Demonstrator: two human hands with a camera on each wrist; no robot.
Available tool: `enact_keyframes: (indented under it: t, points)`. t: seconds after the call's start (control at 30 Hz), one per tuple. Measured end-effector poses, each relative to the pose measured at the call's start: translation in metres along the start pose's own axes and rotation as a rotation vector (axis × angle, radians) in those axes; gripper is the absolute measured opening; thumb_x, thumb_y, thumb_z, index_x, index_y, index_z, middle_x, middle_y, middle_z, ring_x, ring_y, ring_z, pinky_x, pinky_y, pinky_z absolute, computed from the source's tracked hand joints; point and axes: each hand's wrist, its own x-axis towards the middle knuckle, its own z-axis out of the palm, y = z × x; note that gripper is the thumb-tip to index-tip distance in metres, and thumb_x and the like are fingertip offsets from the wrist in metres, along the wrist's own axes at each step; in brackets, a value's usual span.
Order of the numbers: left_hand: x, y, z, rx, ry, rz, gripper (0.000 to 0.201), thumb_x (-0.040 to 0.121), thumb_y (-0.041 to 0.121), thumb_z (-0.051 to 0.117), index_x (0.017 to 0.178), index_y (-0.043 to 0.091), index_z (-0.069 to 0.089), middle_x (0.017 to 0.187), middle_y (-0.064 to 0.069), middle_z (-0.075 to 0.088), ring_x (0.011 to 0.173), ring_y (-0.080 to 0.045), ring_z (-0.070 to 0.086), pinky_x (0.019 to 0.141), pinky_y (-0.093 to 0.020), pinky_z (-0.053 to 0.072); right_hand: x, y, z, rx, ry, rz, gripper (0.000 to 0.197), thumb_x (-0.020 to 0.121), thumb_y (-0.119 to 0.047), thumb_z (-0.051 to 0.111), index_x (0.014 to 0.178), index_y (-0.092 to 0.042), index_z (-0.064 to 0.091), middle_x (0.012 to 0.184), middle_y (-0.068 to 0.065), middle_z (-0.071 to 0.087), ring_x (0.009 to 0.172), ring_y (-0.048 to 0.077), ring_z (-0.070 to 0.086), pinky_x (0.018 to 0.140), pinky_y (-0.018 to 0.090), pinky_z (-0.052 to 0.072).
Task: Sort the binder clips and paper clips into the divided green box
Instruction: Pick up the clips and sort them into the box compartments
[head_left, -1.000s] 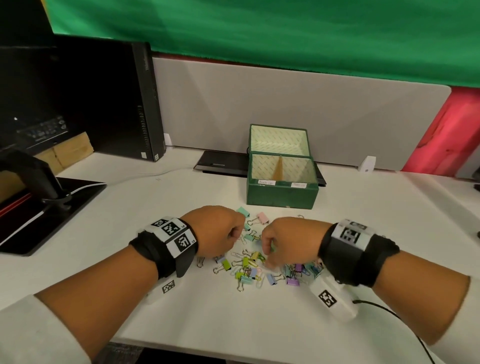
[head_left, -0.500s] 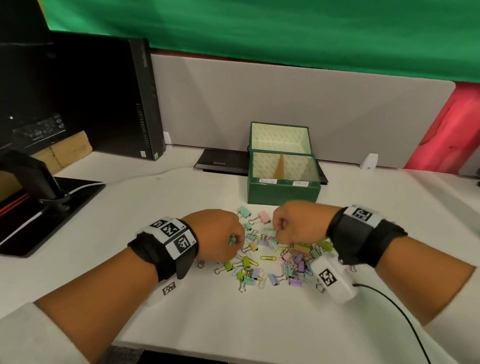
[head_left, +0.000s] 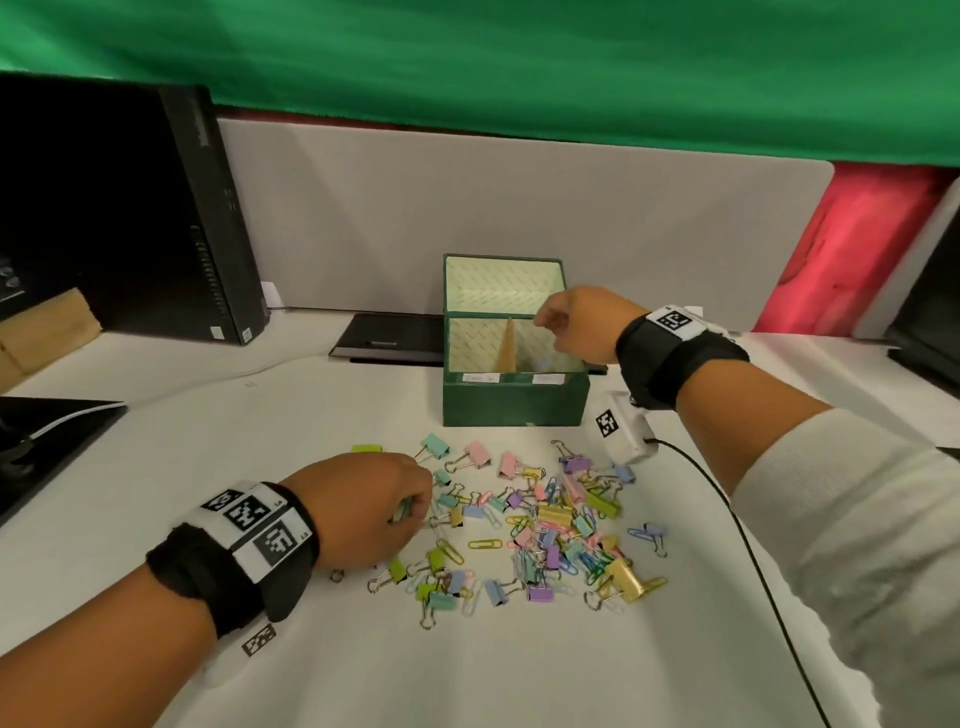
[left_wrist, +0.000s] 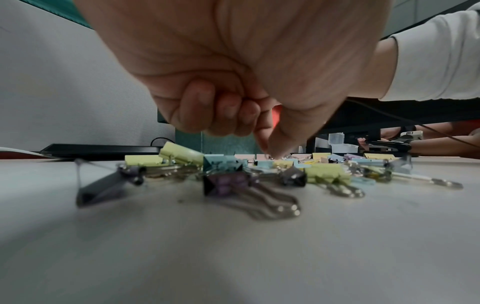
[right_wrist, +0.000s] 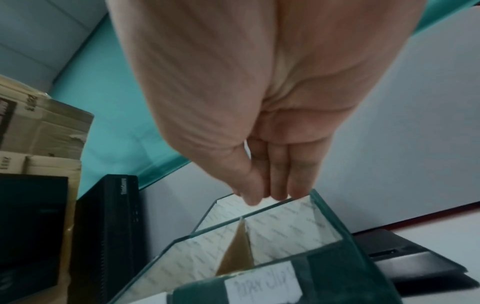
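Clips (head_left: 540, 525) lie in a loose pile, binder and paper kinds mixed in pastel colours, at lower centre of the head view on the white desk (head_left: 260, 431). Box (head_left: 514, 400), green, sits just above the pile at frame centre, lid up; a tan divider (head_left: 508, 345) splits it into left and right compartments, and two small labels are on the front rim. In the right wrist view one label (right_wrist: 262, 287) reads roughly "paper clip".

Left hand (head_left: 371, 506) is low at the left edge of the pile, fingers (left_wrist: 200, 107) curled into the palm, thumb and forefinger tips pressed together down among the clips; what they pinch cannot be made out.

Right hand (head_left: 576, 325) hangs over the right compartment, fingers (right_wrist: 280, 172) straight and pointing down with the thumb alongside, nothing visible between them.

A black cable (head_left: 748, 551) runs down the right of the desk.
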Motion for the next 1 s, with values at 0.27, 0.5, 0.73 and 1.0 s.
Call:
enact_keyframes:
  t: [0.27, 0.5, 0.73, 1.0]
  points:
    - [0.007, 0.007, -0.015, -0.023, -0.037, -0.083, 0.013, 0.105, 0.034, 0.031, 0.101, 0.032, 0.044, 0.08, 0.005, 0.056, 0.065, -0.008, 0.048, 0.057, -0.021, 0.038, -0.094, 0.042, 0.04, -0.1, -0.177, -0.14, 0.019, 0.092, -0.013, 0.054, 0.094, -0.028, 0.066, 0.099, -0.008, 0.063, 0.091, 0.015, 0.059, 0.083, 0.026, 0.049]
    - [0.087, 0.025, -0.072, -0.031, 0.118, -0.074, 0.014, 0.101, 0.028, 0.042, 0.092, 0.029, 0.052, 0.084, 0.007, 0.058, 0.075, -0.014, 0.054, 0.061, -0.028, 0.041, -0.122, 0.071, 0.056, -0.12, -0.164, -0.082, 0.025, 0.096, -0.032, 0.054, 0.117, -0.038, 0.065, 0.115, -0.008, 0.055, 0.104, 0.016, 0.055, 0.093, 0.031, 0.048]
    - [0.181, 0.052, -0.091, -0.228, 0.223, -0.162, 0.018, 0.096, 0.017, 0.052, 0.094, 0.008, 0.068, 0.098, -0.002, 0.07, 0.088, -0.019, 0.066, 0.071, -0.028, 0.05, -0.125, 0.058, 0.065, -0.001, -0.153, -0.138, 0.027, 0.09, -0.057, 0.055, 0.103, -0.035, 0.065, 0.089, -0.015, 0.051, 0.087, 0.011, 0.055, 0.074, 0.029, 0.048]
    - [0.178, 0.066, -0.083, -0.053, 0.246, -0.042, 0.042, 0.096, 0.022, 0.056, 0.137, 0.028, 0.054, 0.134, 0.001, 0.055, 0.109, -0.02, 0.06, 0.09, -0.032, 0.049, -0.127, 0.058, 0.065, 0.024, -0.205, -0.126, 0.015, 0.085, -0.038, 0.068, 0.097, -0.028, 0.065, 0.093, -0.008, 0.06, 0.083, 0.015, 0.058, 0.072, 0.028, 0.051]
